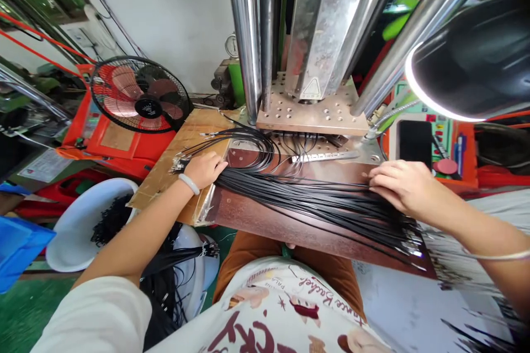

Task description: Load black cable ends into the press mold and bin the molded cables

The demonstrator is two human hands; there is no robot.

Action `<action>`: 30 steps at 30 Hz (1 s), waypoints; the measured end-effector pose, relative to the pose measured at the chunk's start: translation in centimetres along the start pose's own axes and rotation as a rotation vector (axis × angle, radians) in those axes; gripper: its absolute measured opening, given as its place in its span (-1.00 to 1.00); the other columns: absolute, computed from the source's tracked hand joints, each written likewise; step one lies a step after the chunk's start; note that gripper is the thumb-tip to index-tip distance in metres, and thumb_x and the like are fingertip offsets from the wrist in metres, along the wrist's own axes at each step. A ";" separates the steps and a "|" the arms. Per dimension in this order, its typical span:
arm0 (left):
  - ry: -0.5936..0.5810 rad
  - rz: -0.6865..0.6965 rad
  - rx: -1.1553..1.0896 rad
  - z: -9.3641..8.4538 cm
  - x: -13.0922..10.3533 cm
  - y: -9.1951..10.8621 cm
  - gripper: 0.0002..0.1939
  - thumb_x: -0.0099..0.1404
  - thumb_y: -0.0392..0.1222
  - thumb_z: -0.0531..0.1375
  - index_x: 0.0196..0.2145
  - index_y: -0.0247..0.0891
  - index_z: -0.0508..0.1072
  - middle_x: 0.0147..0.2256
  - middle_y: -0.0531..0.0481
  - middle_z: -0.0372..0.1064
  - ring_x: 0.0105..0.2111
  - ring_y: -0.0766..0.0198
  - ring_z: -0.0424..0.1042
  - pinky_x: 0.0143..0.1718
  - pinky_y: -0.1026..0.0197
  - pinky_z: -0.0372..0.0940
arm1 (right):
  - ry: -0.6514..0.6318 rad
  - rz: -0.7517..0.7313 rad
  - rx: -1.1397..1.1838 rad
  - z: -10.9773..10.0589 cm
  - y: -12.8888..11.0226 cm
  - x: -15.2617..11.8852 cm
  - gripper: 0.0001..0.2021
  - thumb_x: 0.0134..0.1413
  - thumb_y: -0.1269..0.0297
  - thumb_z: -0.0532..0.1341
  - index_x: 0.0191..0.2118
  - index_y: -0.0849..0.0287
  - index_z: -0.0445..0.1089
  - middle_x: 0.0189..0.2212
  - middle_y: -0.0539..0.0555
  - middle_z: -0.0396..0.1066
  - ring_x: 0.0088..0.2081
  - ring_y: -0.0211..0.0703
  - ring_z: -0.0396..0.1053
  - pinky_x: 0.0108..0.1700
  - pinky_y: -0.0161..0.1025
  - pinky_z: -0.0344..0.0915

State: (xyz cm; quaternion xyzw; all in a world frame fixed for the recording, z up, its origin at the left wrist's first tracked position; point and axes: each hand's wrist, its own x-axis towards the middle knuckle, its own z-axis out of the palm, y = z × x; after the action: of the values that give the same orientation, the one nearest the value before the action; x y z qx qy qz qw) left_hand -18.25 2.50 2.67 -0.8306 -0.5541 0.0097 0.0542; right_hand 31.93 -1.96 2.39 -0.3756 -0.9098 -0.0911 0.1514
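A long bundle of black cables (290,196) lies across the brown tabletop, with metal ends showing at the lower right. My left hand (203,170) is closed over the bundle's left end, and small connectors (180,165) stick out beyond the wrist side. At the bundle's far right, my right hand (399,185) has its fingers bent and pressed together on the upper cables; the fingertips are partly hidden. Behind the bundle, more black cables (265,146) curve in a loop from the cardboard toward the press plate.
A steel press plate (310,118) stands between thick posts behind the cables. A white slotted strip (323,157) lies in front of it. A lamp (467,60) and a phone (414,140) are right. A fan (141,96) and a white bucket (68,237) are left.
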 end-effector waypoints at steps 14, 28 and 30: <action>0.041 -0.096 -0.071 -1.6 -3.5 -0.4 -0.47 0.35 0.13 -0.05 -0.02 -0.34 0.42 -0.05 -0.32 0.43 -0.03 -0.14 0.40 -0.04 -0.10 0.24 | -0.065 0.331 -0.054 2.2 -11.6 -1.8 -0.27 0.29 -0.12 -0.04 0.33 0.39 -0.02 0.22 0.44 0.14 0.25 0.33 0.08 0.20 0.27 0.03; -0.156 0.473 -0.231 -2.1 7.9 19.3 -0.67 0.38 -0.31 -0.03 -0.06 -0.46 0.46 -0.08 -0.37 0.42 -0.04 -0.08 0.46 -0.03 -0.07 0.37 | -0.256 0.050 -0.186 2.9 2.2 7.1 -0.64 0.35 0.36 -0.13 -0.18 0.25 0.41 -0.26 0.17 0.38 -0.15 -0.01 0.28 -0.15 -0.10 0.16; -0.238 0.402 -0.097 -2.8 8.6 19.3 -0.64 0.41 -0.32 -0.08 -0.16 -0.46 0.50 -0.19 -0.34 0.45 -0.14 -0.03 0.50 -0.14 0.02 0.40 | -0.117 0.175 -0.158 1.7 1.3 5.4 -0.71 0.32 0.31 -0.06 -0.11 0.23 0.40 -0.17 0.19 0.40 -0.11 0.05 0.28 -0.14 -0.05 0.17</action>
State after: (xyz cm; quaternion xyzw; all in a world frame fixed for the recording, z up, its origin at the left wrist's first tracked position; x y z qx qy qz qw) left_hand 3.08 2.86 3.91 -0.9188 -0.3800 0.0914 -0.0544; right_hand 28.92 2.97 2.75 -0.4691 -0.8707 -0.1267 0.0755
